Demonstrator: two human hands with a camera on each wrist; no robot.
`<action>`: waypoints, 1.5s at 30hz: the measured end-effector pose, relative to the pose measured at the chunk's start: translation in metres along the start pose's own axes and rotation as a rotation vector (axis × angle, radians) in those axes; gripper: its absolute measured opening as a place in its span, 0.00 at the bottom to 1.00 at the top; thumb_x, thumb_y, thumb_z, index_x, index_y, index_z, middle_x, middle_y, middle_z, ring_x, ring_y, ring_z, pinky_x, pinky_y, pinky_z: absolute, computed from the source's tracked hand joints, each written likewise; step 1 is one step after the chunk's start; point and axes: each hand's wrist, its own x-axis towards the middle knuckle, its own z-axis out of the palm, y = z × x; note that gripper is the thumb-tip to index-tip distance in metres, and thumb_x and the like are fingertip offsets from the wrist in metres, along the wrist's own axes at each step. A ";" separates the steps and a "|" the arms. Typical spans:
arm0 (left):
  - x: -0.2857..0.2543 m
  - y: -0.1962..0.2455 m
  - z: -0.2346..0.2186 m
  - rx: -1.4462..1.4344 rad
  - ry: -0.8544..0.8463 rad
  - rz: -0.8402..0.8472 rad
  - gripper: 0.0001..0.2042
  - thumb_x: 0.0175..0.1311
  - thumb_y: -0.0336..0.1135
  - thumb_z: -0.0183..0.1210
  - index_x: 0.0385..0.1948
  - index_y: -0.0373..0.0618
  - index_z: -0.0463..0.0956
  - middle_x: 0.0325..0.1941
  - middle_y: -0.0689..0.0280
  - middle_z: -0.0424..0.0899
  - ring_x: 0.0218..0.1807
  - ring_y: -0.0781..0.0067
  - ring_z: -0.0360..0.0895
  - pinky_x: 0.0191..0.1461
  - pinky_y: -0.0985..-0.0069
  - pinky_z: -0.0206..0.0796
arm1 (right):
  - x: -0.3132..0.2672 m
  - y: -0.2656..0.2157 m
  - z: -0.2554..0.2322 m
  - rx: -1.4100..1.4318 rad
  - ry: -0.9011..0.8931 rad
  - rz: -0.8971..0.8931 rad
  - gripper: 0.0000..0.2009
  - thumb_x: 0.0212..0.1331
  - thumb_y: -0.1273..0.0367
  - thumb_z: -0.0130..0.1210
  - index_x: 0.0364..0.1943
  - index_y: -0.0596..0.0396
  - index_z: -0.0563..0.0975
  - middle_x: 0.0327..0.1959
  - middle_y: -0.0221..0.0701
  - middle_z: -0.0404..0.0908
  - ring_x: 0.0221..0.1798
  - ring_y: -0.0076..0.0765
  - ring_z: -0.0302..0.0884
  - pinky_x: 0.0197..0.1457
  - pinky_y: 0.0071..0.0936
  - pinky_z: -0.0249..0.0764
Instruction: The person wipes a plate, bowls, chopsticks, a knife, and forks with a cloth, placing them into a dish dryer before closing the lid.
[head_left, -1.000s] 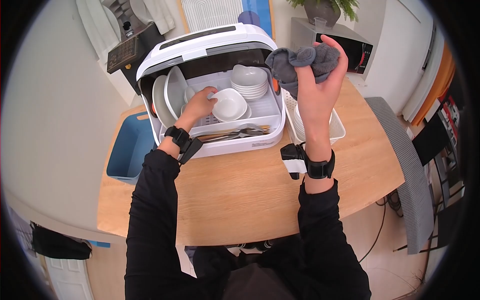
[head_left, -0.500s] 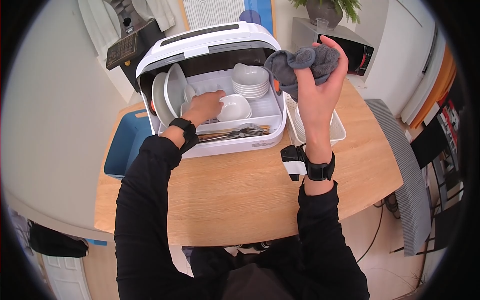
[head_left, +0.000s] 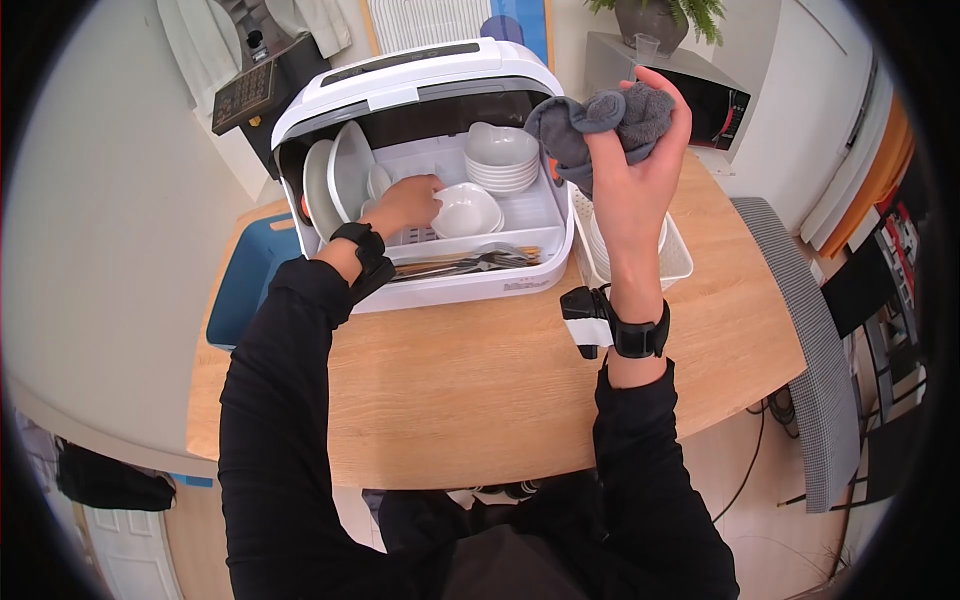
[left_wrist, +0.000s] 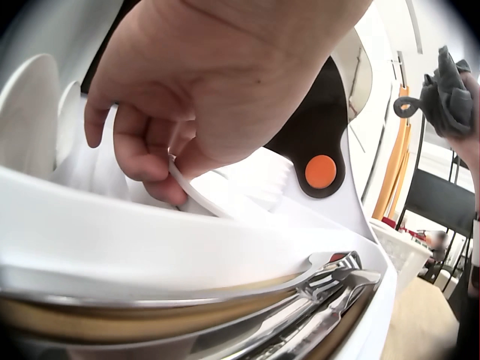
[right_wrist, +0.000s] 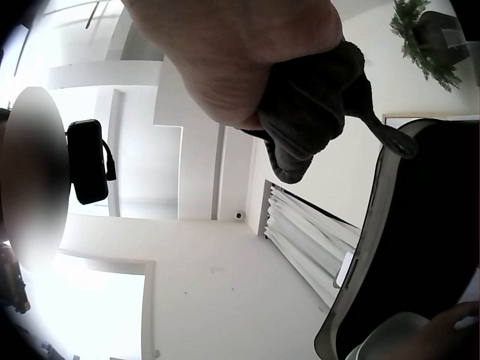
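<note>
Inside the open white dish box [head_left: 420,290], my left hand [head_left: 404,203] pinches the left rim of a small white bowl [head_left: 466,211]. In the left wrist view, thumb and fingers close round the bowl's edge [left_wrist: 196,196]. Another white bowl's rim peeks out beneath it on the right. Behind it stands a stack of several white bowls [head_left: 500,160]. Large white plates [head_left: 350,175] stand on edge left of my hand. Raised to the right of the box, my right hand [head_left: 636,190] grips a bunched grey cloth [head_left: 600,125], which also shows in the left wrist view.
Cutlery [head_left: 480,262] lies in the box's front trough, close under my left wrist. A white basket [head_left: 680,262] with white dishes stands right of the box, below my right hand. At the left is a blue bin [head_left: 232,300]; a microwave [head_left: 705,100] stands back right.
The pinched bowl has shifted slightly right, now lying more squarely over the one beneath. My left forearm has swung left, the hand still at the rim. The right hand keeps its place with the cloth.
</note>
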 end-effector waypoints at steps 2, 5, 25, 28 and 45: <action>-0.001 0.000 -0.002 -0.109 -0.046 -0.043 0.14 0.62 0.34 0.58 0.48 0.41 0.78 0.41 0.53 0.84 0.30 0.65 0.84 0.37 0.68 0.75 | 0.000 0.000 0.000 -0.007 0.000 0.006 0.26 0.56 0.74 0.62 0.59 0.53 0.67 0.51 0.32 0.69 0.51 0.28 0.70 0.58 0.27 0.68; 0.000 -0.004 0.003 -0.161 -0.034 -0.041 0.14 0.62 0.33 0.58 0.48 0.40 0.78 0.40 0.54 0.84 0.25 0.68 0.83 0.33 0.71 0.75 | -0.001 -0.002 0.000 0.013 -0.005 0.016 0.26 0.56 0.74 0.63 0.60 0.54 0.67 0.52 0.32 0.70 0.52 0.27 0.71 0.59 0.25 0.69; 0.006 0.002 0.007 0.048 -0.038 -0.017 0.16 0.59 0.40 0.57 0.47 0.43 0.80 0.46 0.52 0.84 0.44 0.56 0.83 0.50 0.64 0.73 | 0.000 -0.005 -0.001 -0.020 -0.017 0.038 0.27 0.56 0.74 0.64 0.60 0.54 0.67 0.54 0.33 0.71 0.54 0.27 0.71 0.61 0.25 0.68; 0.012 -0.003 0.008 0.121 -0.069 0.016 0.17 0.59 0.39 0.57 0.46 0.40 0.80 0.43 0.51 0.84 0.41 0.57 0.84 0.47 0.65 0.74 | 0.000 0.000 -0.002 -0.043 -0.016 0.026 0.27 0.56 0.75 0.64 0.60 0.54 0.67 0.54 0.33 0.71 0.54 0.27 0.71 0.60 0.25 0.69; -0.008 0.017 -0.007 -0.097 -0.185 -0.131 0.17 0.55 0.36 0.57 0.43 0.36 0.76 0.26 0.59 0.85 0.24 0.67 0.83 0.32 0.72 0.75 | -0.001 -0.004 0.000 -0.009 -0.051 0.067 0.27 0.55 0.74 0.64 0.60 0.53 0.67 0.54 0.32 0.70 0.54 0.27 0.72 0.60 0.25 0.69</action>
